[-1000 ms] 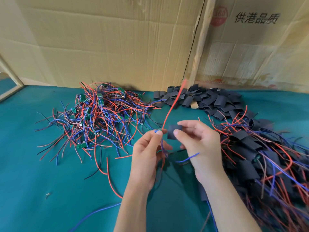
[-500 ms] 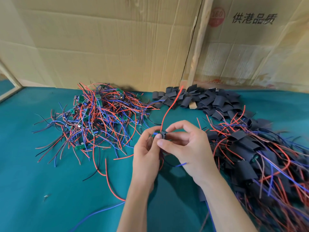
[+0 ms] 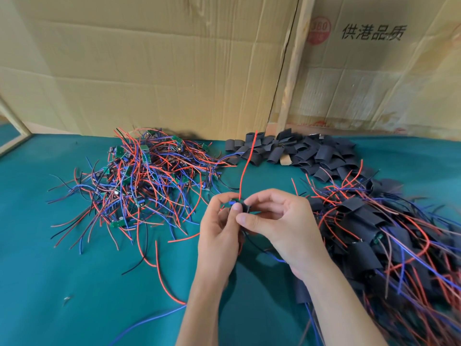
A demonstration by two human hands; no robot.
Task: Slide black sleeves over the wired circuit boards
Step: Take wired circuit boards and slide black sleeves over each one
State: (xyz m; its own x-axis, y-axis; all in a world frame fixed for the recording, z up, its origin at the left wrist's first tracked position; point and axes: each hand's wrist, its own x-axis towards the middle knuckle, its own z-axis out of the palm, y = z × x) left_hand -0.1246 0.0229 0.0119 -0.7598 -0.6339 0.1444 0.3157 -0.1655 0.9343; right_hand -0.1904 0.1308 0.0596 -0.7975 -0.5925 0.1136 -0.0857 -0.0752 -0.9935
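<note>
Holding a black sleeve (image 3: 246, 208) between thumb and forefinger, my right hand (image 3: 274, 226) keeps it above the green table cover (image 3: 74, 283), near the middle of the view. My left hand (image 3: 219, 228) meets it from the other side, fingertips pinched on a small blue part (image 3: 232, 203) of the wired board, which sits right at the sleeve's mouth. I cannot tell how far the board sits inside the sleeve; the fingers hide it. A red wire (image 3: 245, 166) rises from the pinch point toward the far wall, and a blue wire (image 3: 277, 258) trails out beneath my right palm.

To the left lies a tangled heap of bare boards (image 3: 139, 176) with red, blue and black leads, green boards showing through. At the back, just right of centre, sits a pile of loose sleeves (image 3: 299, 153). Along the right edge runs a heap of sleeved boards (image 3: 389, 233), wires spilling toward me. One stray sleeve (image 3: 303, 290) lies flat by my right forearm. Cardboard sheets (image 3: 149, 71) stand behind the table, with a wooden batten (image 3: 291, 71) between them.
</note>
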